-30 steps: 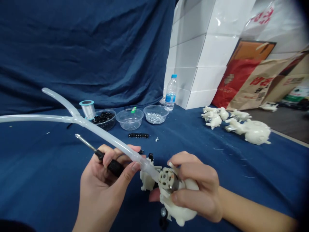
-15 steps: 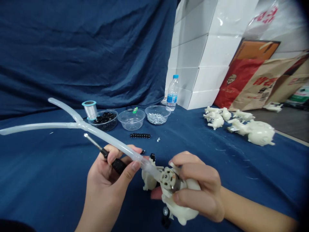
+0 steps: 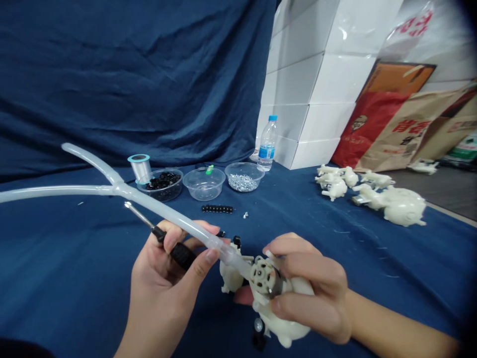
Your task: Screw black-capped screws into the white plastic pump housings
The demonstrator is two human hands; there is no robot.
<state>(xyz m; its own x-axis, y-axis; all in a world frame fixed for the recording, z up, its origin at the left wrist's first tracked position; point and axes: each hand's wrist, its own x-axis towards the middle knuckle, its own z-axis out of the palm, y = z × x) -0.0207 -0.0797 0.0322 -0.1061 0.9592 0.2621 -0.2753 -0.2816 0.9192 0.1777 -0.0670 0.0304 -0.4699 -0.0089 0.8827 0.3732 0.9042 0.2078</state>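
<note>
My left hand pinches a translucent forked tube between thumb and fingers near its lower end, and a screwdriver with a black handle lies across the same hand, tip pointing up and left. My right hand is wrapped round a cream plastic part that has a round metal motor in it. The tube's lower end meets this part beside the motor. Behind the tube end, a second cream piece shows between the hands, partly hidden. A small black part sits below.
Clear bowls hold black pieces and small screws; a third bowl stands between them. A wire spool, black strip, loose screws, water bottle and cream parts lie beyond. White boxes stand behind.
The tube's forked end has shifted slightly left and up. The cream part and my right hand have moved slightly right. Both hands keep their hold.
</note>
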